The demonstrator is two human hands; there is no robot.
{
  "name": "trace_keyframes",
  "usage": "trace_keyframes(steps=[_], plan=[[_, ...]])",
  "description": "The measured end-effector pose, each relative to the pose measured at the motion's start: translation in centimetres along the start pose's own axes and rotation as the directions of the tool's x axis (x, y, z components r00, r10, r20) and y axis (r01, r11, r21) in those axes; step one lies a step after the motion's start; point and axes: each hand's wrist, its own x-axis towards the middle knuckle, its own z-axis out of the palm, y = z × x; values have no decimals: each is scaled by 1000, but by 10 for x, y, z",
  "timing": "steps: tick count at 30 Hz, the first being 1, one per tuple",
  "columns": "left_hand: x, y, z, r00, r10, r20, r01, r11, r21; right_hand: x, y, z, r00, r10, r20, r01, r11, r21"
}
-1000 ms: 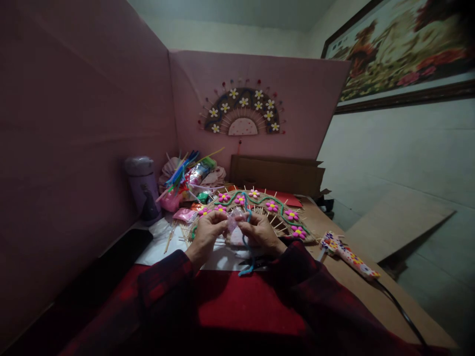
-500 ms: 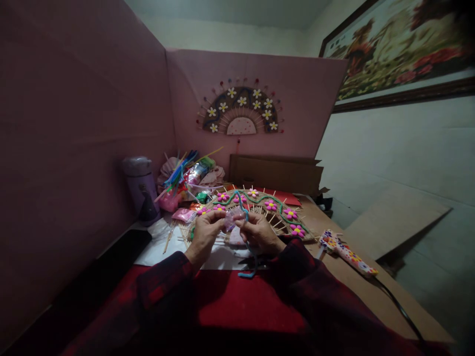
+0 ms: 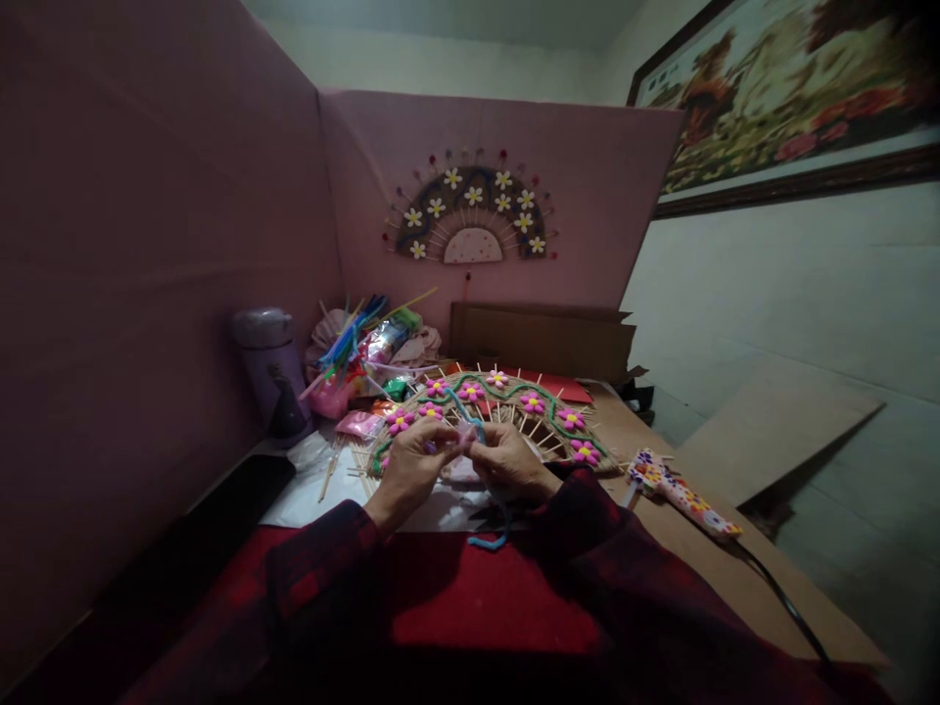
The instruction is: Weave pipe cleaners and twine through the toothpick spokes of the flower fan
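My left hand (image 3: 412,468) pinches a small piece of crinkly, see-through pinkish-purple plastic (image 3: 465,431) between thumb and fingers. Right beside it, my right hand (image 3: 515,463) is closed on a light-blue pipe cleaner (image 3: 486,543). One end of that pipe cleaner rises above the fingers, and the other hangs below in a hook-shaped bend. The fingertips of both hands meet at the plastic and hide part of it. Just behind my hands lies a half-round fan (image 3: 502,399) of brown twine and sticks, with pink flowers and a wavy green strip.
A flower-patterned glue gun (image 3: 686,494) with a black cord lies at right. At left stand a purple bottle (image 3: 273,377) and a dark phone-like slab (image 3: 246,488). Behind are a heap of craft supplies (image 3: 374,348) and cardboard (image 3: 540,338). Another fan (image 3: 474,211) hangs on the pink panel.
My hands have drawn closer together, and the plastic is now more covered by the fingers. The pipe cleaner's upper end leans further left. The whole view has shifted slightly.
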Motion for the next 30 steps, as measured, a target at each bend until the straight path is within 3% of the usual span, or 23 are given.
trace_keyframes(steps=[3,5,8,11,14,18,21,23,25,28,30], plan=[[0,4,-2,998,32,52,-34,998,49,1,4,0,998,-63,-1,63,998,-27],[0,5,-3,997,-12,81,10,1000,23,1,5,0,996,-88,9,88,995,-54],[2,1,-3,979,-160,124,176,975,-135,-1,0,2,996,-92,2,92,993,-70],[4,-4,-3,953,-288,97,303,879,-369,-5,-9,3,992,-68,-107,64,997,-36],[5,-5,-3,937,-347,42,314,784,-536,-7,-16,4,978,-43,-204,53,998,43],[3,1,-1,927,-372,53,322,712,-624,-8,-18,4,978,-35,-205,54,995,86],[4,3,-3,946,-324,20,288,810,-511,-7,-17,2,976,-42,-212,60,995,77],[8,1,-13,961,-251,-116,207,930,-303,-7,-16,0,968,-54,-247,78,993,86],[16,-5,-30,942,-142,-303,145,989,-15,-6,-14,-2,957,-65,-283,97,990,101],[29,-21,-63,870,-83,-485,237,934,266,-3,-11,-5,940,-80,-333,122,987,107],[37,-32,-81,859,-137,-493,352,857,376,-1,-9,-6,929,-77,-362,126,986,113]])
